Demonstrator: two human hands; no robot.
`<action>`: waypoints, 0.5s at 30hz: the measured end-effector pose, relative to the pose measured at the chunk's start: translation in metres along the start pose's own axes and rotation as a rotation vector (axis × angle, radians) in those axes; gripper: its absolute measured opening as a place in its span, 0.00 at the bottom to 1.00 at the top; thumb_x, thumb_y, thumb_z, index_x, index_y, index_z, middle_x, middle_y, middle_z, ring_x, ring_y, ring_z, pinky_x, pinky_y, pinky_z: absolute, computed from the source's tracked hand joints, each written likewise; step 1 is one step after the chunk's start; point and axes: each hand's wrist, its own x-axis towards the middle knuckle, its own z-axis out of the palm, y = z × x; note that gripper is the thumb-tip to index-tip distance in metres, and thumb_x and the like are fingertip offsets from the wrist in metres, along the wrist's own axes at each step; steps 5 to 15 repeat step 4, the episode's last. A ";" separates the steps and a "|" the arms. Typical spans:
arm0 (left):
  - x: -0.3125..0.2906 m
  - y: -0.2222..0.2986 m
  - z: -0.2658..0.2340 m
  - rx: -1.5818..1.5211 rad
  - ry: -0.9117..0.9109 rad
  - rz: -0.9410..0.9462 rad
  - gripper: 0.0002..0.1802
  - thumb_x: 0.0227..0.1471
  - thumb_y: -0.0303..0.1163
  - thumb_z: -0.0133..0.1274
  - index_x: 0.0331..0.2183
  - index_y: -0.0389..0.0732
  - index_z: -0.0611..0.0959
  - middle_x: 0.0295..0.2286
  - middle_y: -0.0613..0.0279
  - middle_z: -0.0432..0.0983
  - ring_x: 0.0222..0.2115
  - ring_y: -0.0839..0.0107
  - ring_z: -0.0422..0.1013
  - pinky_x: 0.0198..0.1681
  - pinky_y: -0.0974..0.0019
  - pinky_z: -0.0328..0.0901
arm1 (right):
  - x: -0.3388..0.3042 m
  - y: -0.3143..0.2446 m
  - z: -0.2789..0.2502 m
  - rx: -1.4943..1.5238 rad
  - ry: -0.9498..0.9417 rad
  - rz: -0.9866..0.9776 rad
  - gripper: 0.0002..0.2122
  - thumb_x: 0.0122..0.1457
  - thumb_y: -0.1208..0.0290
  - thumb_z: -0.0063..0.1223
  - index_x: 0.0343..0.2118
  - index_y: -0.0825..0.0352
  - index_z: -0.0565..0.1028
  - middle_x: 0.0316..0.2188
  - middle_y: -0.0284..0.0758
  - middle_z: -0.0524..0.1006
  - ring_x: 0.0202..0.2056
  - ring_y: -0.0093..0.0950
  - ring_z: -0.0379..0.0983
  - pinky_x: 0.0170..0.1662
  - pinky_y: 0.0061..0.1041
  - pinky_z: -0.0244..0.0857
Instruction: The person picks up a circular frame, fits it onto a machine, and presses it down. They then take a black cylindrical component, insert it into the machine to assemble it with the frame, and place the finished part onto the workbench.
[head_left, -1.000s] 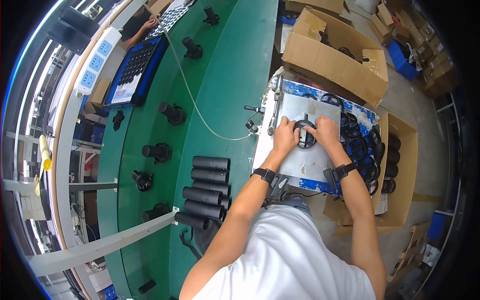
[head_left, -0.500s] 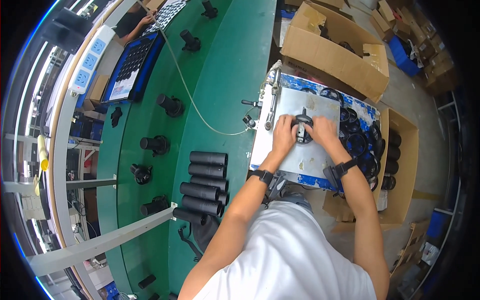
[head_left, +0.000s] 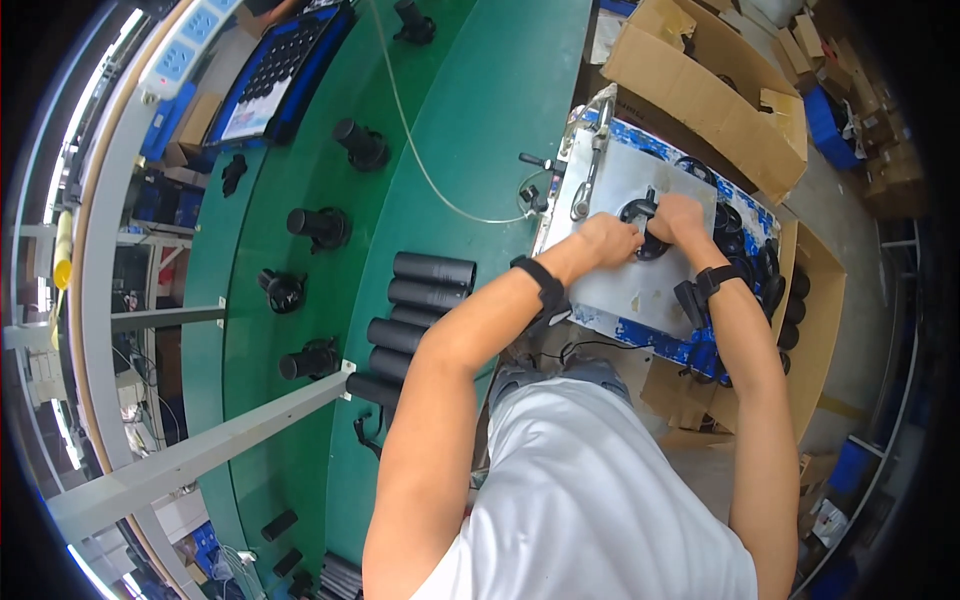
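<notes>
A round black plastic part (head_left: 632, 211) with a short black stem lies on the bare metal plate (head_left: 612, 290) of a small worktable. My right hand (head_left: 680, 218) is closed on the far right side of this part. Just left of it, my left hand (head_left: 606, 241) has its fingers drawn together at the part's near left edge. What those left fingers hold is hidden. A light metal-coloured piece shows at the part's middle, between my hands.
A toggle clamp (head_left: 592, 165) stands at the plate's left edge. Black round parts (head_left: 730, 225) crowd its right. Cardboard boxes (head_left: 700, 85) stand behind and to the right. Black tubes (head_left: 432, 268) lie on the green bench (head_left: 470, 150), with upright black assemblies along a darker green strip.
The view has shifted, so the worktable appears higher and further right. My left hand has come off the part's left side to its near edge, fingers now drawn together. My right hand stays on it.
</notes>
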 end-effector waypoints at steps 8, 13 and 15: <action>-0.010 0.003 0.000 -0.078 -0.004 -0.047 0.18 0.54 0.47 0.51 0.41 0.45 0.78 0.40 0.61 0.76 0.39 0.60 0.76 0.40 0.57 0.71 | -0.013 0.006 0.010 0.090 0.146 -0.017 0.17 0.44 0.63 0.54 0.35 0.67 0.81 0.38 0.48 0.79 0.42 0.42 0.76 0.45 0.38 0.71; -0.010 0.003 0.000 -0.078 -0.004 -0.047 0.18 0.54 0.47 0.51 0.41 0.45 0.78 0.40 0.61 0.76 0.39 0.60 0.76 0.40 0.57 0.71 | -0.013 0.006 0.010 0.090 0.146 -0.017 0.17 0.44 0.63 0.54 0.35 0.67 0.81 0.38 0.48 0.79 0.42 0.42 0.76 0.45 0.38 0.71; -0.010 0.003 0.000 -0.078 -0.004 -0.047 0.18 0.54 0.47 0.51 0.41 0.45 0.78 0.40 0.61 0.76 0.39 0.60 0.76 0.40 0.57 0.71 | -0.013 0.006 0.010 0.090 0.146 -0.017 0.17 0.44 0.63 0.54 0.35 0.67 0.81 0.38 0.48 0.79 0.42 0.42 0.76 0.45 0.38 0.71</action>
